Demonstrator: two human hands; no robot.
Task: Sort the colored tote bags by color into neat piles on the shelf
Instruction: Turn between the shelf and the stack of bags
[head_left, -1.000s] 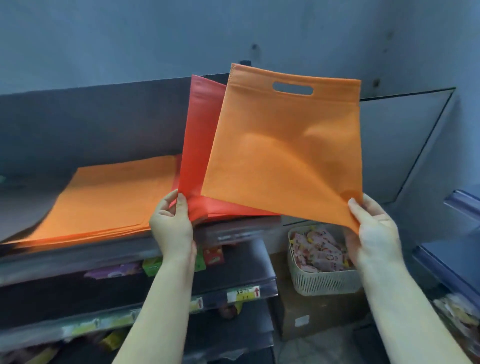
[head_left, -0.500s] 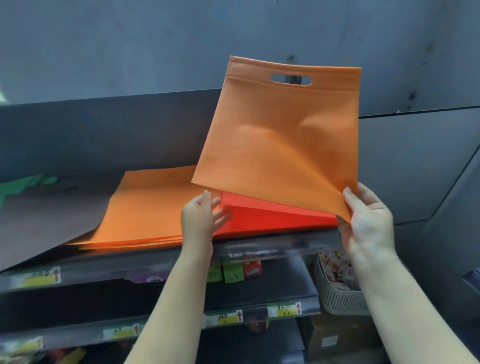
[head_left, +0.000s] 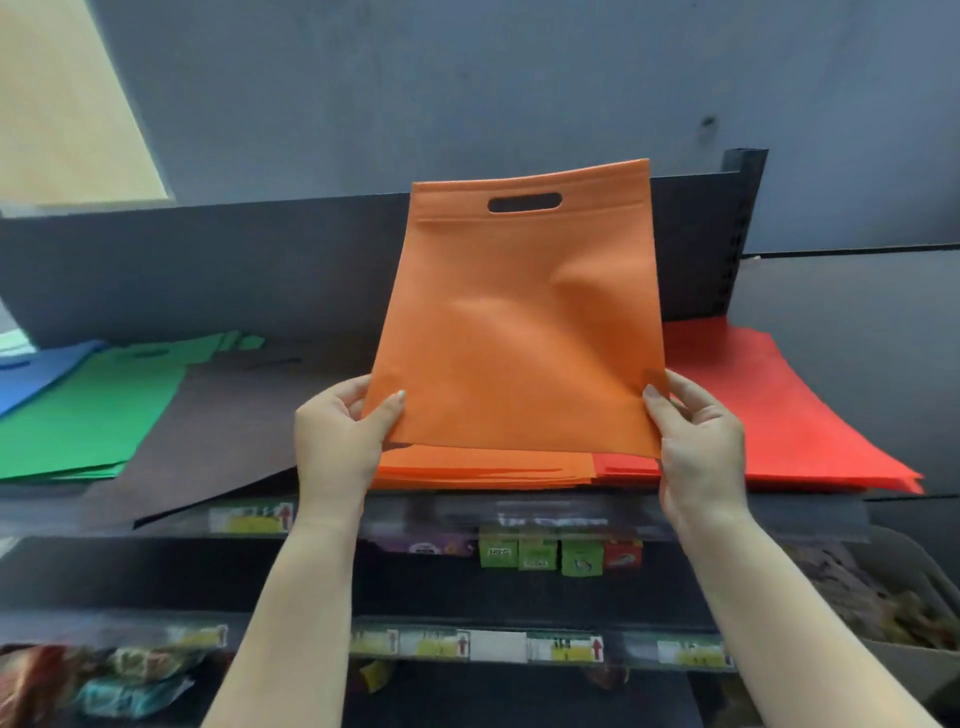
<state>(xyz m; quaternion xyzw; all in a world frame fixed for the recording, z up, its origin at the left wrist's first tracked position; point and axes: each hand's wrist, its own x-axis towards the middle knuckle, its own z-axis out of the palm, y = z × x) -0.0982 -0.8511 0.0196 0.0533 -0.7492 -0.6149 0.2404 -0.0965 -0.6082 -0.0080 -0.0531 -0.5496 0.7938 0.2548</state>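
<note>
The orange tote bag (head_left: 519, 332) stood nearly upright at the centre of the view, its cut-out handle slot at 12 o'clock and its bottom edge just above the orange pile (head_left: 483, 467) on the shelf (head_left: 623, 514). It looked very light: a thin, non-woven sheet that kept its flat shape but dented softly near the middle, so it would probably flop if held by one corner alone. Taking it at both lower corners seemed the sound way to keep it square for laying down. The fabric looked matt rather than slick, and nothing about it seemed fragile.

The left hand (head_left: 337, 436), at 8 o'clock of the bag, pinched the lower left corner, thumb in front and fingers behind. The right hand (head_left: 696, 436), at 4 o'clock, pinched the lower right corner likewise.

The shelf was dark, with a dark back panel (head_left: 208, 270) and a grey wall (head_left: 467, 88) above. Along it, from 9 o'clock towards 3 o'clock, lay a blue pile (head_left: 31, 374), a green pile (head_left: 93, 415), a dark brown pile (head_left: 228, 426), the orange pile and a red pile (head_left: 769, 415) touching it on the right. Below the shelf edge were price labels (head_left: 249, 517) and small green boxes (head_left: 540, 556).
</note>
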